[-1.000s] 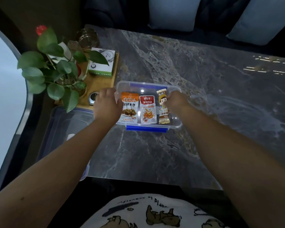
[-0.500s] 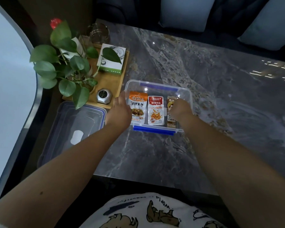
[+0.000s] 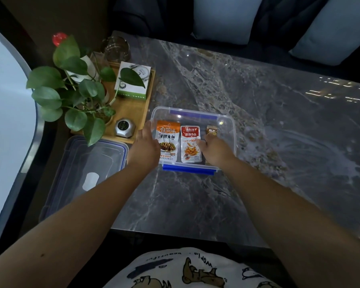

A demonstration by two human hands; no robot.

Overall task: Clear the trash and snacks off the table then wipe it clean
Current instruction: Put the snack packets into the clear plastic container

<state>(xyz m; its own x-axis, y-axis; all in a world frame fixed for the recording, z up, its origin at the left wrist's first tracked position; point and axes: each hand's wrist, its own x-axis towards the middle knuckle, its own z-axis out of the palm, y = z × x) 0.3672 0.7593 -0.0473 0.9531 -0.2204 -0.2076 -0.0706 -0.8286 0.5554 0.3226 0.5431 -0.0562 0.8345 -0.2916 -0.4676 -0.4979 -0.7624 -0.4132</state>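
A clear snack container (image 3: 229, 121) with blue clips stands on the grey marble table (image 3: 268, 113). Inside lie an orange packet (image 3: 168, 132), a red-and-white packet (image 3: 190, 135) and a brown packet (image 3: 212, 129), side by side. My left hand (image 3: 146, 146) grips the container's left wall, fingers outside and the thumb side over the rim. My right hand (image 3: 214, 149) lies flat inside the box, palm down over the lower part of the brown packet, with its fingertips reaching the red-and-white packet's edge.
The container's clear lid (image 3: 85, 169) lies lower at the left. A wooden tray (image 3: 131, 109) holds a leafy plant (image 3: 75, 94), a tissue box (image 3: 133, 80) and a small silver gadget (image 3: 124, 126). A glass (image 3: 115, 48) stands behind. Wet smears (image 3: 312, 154) mark the table's right.
My right hand left the container's right wall and moved inside, onto the brown packet. My left hand stayed at the left wall. The container has not moved.
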